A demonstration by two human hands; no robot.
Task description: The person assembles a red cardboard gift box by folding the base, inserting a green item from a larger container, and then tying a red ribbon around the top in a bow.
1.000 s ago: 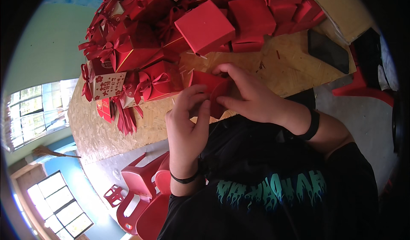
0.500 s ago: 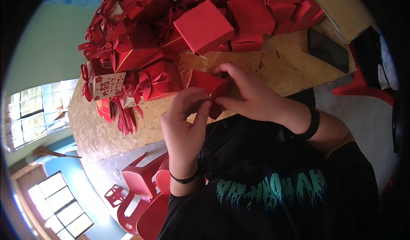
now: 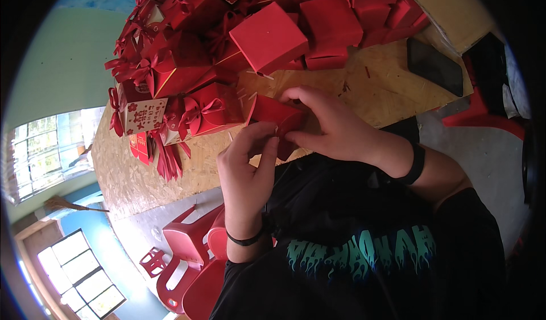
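right hand (image 3: 330, 120) grips a partly folded red box (image 3: 274, 112), just right of the bow-tied box (image 3: 226, 114); left hand (image 3: 244, 162) pinches the folded one's edge. beyond the bow-tied box, plain red boxes (image 3: 270, 38); well right of it, a dark slab (image 3: 435, 67).

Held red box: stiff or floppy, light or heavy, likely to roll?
Red box: probably light, as the right hand supports it with its fingers and thumb. Likely springy but crushable, since it looks like thin folded card. Probably won't roll: it shows flat panels and a sharp corner.
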